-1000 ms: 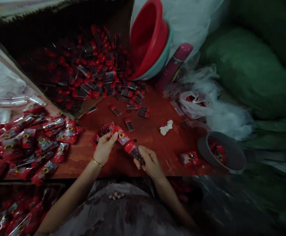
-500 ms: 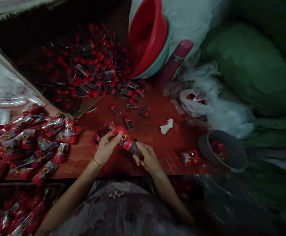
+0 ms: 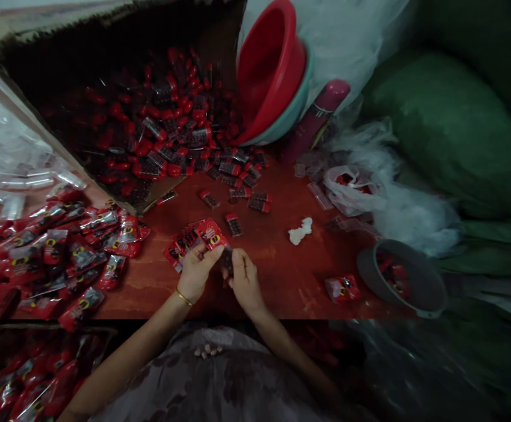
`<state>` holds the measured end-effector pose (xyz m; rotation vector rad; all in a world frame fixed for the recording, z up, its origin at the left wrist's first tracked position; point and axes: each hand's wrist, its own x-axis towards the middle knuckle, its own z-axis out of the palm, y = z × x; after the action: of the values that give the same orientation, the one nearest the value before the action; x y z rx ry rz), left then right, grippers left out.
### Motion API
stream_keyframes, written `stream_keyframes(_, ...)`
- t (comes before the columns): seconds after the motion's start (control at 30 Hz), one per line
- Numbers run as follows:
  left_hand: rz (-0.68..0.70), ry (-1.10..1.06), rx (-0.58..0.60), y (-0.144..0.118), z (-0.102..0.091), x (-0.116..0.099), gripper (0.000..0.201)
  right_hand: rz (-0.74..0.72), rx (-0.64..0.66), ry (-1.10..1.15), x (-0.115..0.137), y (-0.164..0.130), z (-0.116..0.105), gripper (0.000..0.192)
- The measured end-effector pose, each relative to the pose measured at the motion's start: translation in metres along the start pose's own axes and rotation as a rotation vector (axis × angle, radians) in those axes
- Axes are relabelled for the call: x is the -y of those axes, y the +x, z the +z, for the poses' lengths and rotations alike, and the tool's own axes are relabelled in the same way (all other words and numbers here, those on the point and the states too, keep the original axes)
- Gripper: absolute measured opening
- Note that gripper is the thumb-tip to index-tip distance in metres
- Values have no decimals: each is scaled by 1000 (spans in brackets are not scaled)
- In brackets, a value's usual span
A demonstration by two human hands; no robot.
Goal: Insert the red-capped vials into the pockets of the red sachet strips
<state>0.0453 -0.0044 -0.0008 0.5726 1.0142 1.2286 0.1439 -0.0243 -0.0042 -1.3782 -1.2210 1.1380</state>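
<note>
Both hands meet over the near part of the table, and each is closed on something. The left hand (image 3: 195,276) pinches a red printed packet (image 3: 212,233), thumb on top; the right hand (image 3: 245,282) has thumb and fingers about a small dark container (image 3: 227,261), its far end up against the packet's lower part. From where I stand I can't tell how deep it sits, since the fingers cover the join. My worry would be the thin film: if the container's edge catches or is pushed askew, I think the mouth could crease or split. Too loose a pinch on the left might let the packet slide away.

Just beyond and left of the grip, partly under the left hand, lie more flat packets (image 3: 177,251), easily nudged out of line by that wrist. Just past the fingertips is a lone capped container (image 3: 234,225), close enough to be knocked by a careless knuckle. Well to the right are a filled packet (image 3: 342,288) and a grey bowl (image 3: 432,299); well to the left, a heap of filled packets (image 3: 68,253). Farthest off, a cardboard box (image 3: 53,120) spills capped containers (image 3: 185,120) toward the grip; a bump might send more rolling down.
</note>
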Motion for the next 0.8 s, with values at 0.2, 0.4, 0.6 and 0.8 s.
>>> stream_keyframes(0.2, -45, -38, 82, 3, -6, -12, 27, 18, 141, 50, -7, 0, 0, 34)
stream_keyframes(0.4, -28, 7, 89, 0, -14, -12, 27, 58, 221, 166, -8, 0, -3, 30)
stream_keyframes(0.6, -61, -49, -86, -1, -36, -21, 32, -93, 142, -253, -8, 34, 11, 36)
stream_keyframes(0.8, 248, -306, -499, 16, -97, -93, 24, -249, -105, -1005, -18, 74, -15, 39)
